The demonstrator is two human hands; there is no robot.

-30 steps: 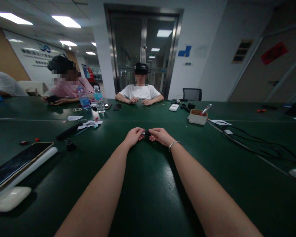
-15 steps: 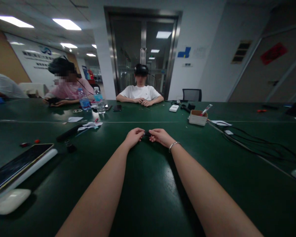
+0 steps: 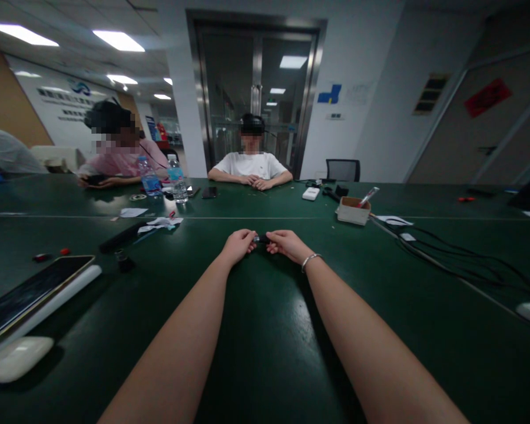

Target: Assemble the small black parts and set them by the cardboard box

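Straight ahead over the green table [image 3: 265, 330], my left hand [image 3: 238, 247] and my right hand [image 3: 287, 244] face each other a short way apart. Between them lies a small dark object [image 3: 261, 239] with a shiny, paler left end; its kind is too small to make out. The fingers of my left hand pinch that paler end, while my right hand grips the black end. Fingertips cover parts of it. A bracelet [image 3: 311, 262] circles my right wrist.
To the left are a phone [image 3: 35, 297] on a white box, a white rounded case [image 3: 17, 359] and a small dark bottle [image 3: 124, 261]. Water bottles [image 3: 176, 179] stand farther back. Right: an open box [image 3: 353, 212] and cables [image 3: 459, 247]. Two people sit opposite.
My hands have drawn very slightly apart, and more of the object's shiny left end shows between the fingers. Both hands keep hold; the view has shifted a little.
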